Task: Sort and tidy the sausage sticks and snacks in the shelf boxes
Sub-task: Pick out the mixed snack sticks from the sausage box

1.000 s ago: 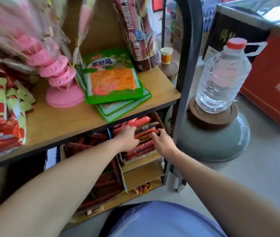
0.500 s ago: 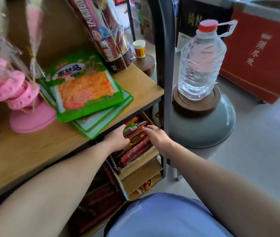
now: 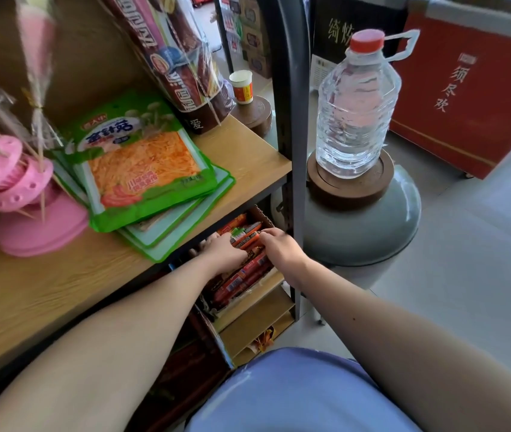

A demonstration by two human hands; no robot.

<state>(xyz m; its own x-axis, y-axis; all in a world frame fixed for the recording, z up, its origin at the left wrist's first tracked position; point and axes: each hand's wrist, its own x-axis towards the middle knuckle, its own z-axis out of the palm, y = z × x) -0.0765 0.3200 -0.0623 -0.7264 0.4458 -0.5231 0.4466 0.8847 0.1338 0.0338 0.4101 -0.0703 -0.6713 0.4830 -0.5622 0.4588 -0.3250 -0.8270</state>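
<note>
Shelf [image 3: 248, 157] of pale wood; grey floor [image 3: 482, 275]

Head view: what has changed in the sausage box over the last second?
Both hands have drawn closer together over the sausage sticks in the cardboard box. The left hand and right hand now nearly meet at the top sticks, with the fingers resting on them. Whether either hand grips a stick is unclear. The green snack packs, water bottle and pink stand stayed put.

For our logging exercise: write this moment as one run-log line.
phase: sorting | left hand: among sausage sticks, grip unclear | right hand: curled on top sticks | place: cardboard box
</note>
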